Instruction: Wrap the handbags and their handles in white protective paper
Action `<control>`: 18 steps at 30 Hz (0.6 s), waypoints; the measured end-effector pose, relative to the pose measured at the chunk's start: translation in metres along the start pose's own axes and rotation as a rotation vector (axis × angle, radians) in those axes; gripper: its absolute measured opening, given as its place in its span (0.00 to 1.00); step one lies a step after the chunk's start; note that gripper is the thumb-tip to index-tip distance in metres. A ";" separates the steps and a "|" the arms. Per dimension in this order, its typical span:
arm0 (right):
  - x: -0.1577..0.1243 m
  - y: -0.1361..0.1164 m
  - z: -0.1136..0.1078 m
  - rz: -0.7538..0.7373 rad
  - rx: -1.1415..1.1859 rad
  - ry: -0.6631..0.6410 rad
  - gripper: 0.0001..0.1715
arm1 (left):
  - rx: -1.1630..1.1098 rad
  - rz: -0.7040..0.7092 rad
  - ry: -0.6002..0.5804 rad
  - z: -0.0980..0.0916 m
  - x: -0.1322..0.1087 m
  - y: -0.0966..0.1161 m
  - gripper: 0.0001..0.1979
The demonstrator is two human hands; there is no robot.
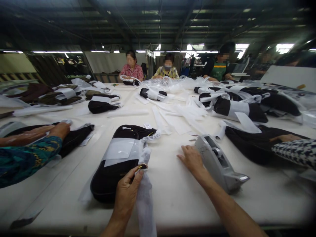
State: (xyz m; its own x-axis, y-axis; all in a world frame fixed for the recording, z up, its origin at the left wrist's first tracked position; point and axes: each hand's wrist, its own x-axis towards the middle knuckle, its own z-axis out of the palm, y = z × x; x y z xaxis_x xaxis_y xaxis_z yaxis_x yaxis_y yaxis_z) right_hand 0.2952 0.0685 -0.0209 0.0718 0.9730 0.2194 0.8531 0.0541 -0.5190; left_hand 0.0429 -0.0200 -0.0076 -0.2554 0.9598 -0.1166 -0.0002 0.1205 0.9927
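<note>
In front of me a black bag (106,179) lies on the white table, with a white paper band (120,149) around its middle. My left hand (128,187) pinches a gold-coloured metal ring (142,166) between thumb and fingers at the bag's right side. A strap wrapped in thin white sheet (146,204) runs from the ring toward me. My right hand (193,160) reaches forward over the table with its fingers stretched out and nothing visible in them. Just right of it stands a grey tape dispenser (219,164); whether the hand touches it I cannot tell.
A co-worker's hands (58,130) rest on a dark bag at the left. Another's patterned sleeve (295,148) reaches over a black bag (256,143) at the right. Wrapped bags (238,110), white paper strips (177,121) and clear plastic (175,84) lie farther back, before several people.
</note>
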 end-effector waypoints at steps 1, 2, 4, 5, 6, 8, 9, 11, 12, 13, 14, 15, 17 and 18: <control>0.003 0.001 0.001 0.027 0.010 -0.029 0.04 | -0.006 0.002 0.001 0.000 0.000 0.002 0.19; 0.004 0.001 0.001 0.040 0.040 -0.043 0.05 | -0.013 0.005 0.003 0.000 -0.001 0.003 0.19; 0.002 -0.004 0.002 0.046 0.148 -0.057 0.07 | -0.033 0.013 0.004 0.000 -0.002 0.004 0.17; -0.002 -0.009 0.004 0.044 0.211 -0.067 0.08 | -0.040 0.015 0.002 0.000 -0.002 0.005 0.17; -0.008 -0.015 0.006 0.048 0.311 -0.083 0.09 | -0.044 0.017 -0.001 -0.001 -0.002 0.005 0.16; -0.025 -0.032 0.015 0.116 0.662 -0.140 0.12 | -0.044 0.023 -0.010 -0.001 -0.002 0.006 0.16; -0.035 -0.042 0.021 0.186 0.888 -0.178 0.13 | -0.041 0.028 -0.019 -0.001 -0.003 0.006 0.15; -0.054 -0.062 0.034 0.363 1.311 -0.244 0.14 | -0.038 0.043 -0.043 -0.002 -0.004 0.008 0.15; -0.061 -0.072 0.041 0.440 1.465 -0.257 0.14 | -0.035 0.052 -0.058 -0.002 -0.004 0.009 0.15; -0.067 -0.081 0.046 0.487 1.556 -0.249 0.14 | -0.030 0.058 -0.075 -0.002 -0.005 0.010 0.15; -0.071 -0.089 0.051 0.511 1.620 -0.231 0.14 | -0.021 0.063 -0.094 -0.003 -0.006 0.011 0.15; -0.074 -0.097 0.054 0.518 1.673 -0.210 0.15 | -0.010 0.068 -0.112 -0.003 -0.006 0.012 0.15; -0.077 -0.109 0.056 0.515 1.760 -0.222 0.17 | 0.013 0.081 -0.143 -0.003 -0.007 0.013 0.15; -0.077 -0.114 0.056 0.513 1.792 -0.265 0.19 | 0.023 0.092 -0.155 -0.003 -0.008 0.014 0.15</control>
State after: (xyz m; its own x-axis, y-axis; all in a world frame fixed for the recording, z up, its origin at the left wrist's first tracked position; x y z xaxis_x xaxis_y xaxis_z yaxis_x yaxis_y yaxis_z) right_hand 0.1637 -0.0001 -0.0250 -0.1093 0.9642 -0.2416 -0.7130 -0.2454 -0.6568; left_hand 0.0416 -0.0265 0.0071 -0.1016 0.9944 -0.0306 0.0384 0.0347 0.9987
